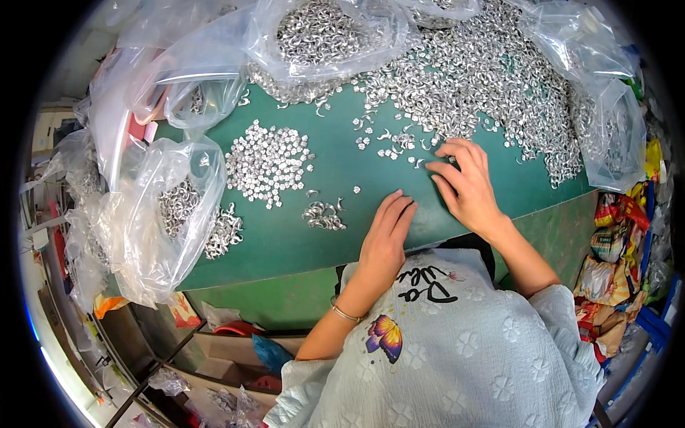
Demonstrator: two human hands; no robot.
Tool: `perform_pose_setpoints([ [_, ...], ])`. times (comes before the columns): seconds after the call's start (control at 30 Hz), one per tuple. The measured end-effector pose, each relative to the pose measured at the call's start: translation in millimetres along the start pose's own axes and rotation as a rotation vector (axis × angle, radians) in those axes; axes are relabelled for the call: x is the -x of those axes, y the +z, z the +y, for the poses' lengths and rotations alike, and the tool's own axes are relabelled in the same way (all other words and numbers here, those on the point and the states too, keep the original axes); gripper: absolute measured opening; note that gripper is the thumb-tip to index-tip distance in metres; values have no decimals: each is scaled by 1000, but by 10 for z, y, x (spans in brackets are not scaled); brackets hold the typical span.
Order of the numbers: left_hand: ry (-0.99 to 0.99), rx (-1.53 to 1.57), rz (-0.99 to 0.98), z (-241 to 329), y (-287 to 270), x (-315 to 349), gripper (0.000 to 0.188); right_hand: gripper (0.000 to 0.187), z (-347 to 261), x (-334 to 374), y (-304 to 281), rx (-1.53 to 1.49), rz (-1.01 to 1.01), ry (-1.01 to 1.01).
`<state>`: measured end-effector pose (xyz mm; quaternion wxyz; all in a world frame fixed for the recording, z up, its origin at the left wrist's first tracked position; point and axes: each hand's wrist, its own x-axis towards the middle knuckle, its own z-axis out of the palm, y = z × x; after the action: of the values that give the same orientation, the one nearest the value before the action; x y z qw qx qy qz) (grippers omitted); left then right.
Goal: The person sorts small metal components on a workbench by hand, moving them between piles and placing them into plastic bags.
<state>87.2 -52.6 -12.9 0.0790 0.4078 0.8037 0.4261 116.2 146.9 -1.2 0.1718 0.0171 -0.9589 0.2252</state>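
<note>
My left hand (386,239) lies on the green tabletop (385,278) near its front edge, its fingers stretched out and holding nothing I can see. To the right, my right hand (467,187) is held palm down with curved, spread fingers at the lower edge of a big heap of small shiny silver curved metal pieces (457,85). A few loose pieces (399,140) lie just left of its fingertips. Left of my left hand sits a small cluster of curved silver pieces (325,216). Farther left is a spread of small, rounder silver pieces (267,162).
Clear plastic bags of silver pieces stand along the back (321,36) and at the left (168,214) of the table. Another clear bag (617,135) lies at the right edge. Colourful packages (610,250) are stacked at the right; a shelf unit (221,349) stands below the table's left side.
</note>
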Motion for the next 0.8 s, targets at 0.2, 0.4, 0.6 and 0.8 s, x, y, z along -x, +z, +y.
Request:
perform_pose_setpoints([
  [0.2, 22, 44, -2, 0, 64, -50, 46, 23, -60, -89, 76, 92, 22, -62],
  [0.4, 15, 31, 83, 25, 90, -22, 40, 22, -89, 92, -21, -111, -87, -65],
  [0.6, 126, -204, -51, 45, 95, -179, 36, 21, -61, -266, 47, 60, -31, -78],
  [0.8, 97, -89, -56, 14, 24, -107, 32, 24, 143, -98, -88, -34, -34, 36],
])
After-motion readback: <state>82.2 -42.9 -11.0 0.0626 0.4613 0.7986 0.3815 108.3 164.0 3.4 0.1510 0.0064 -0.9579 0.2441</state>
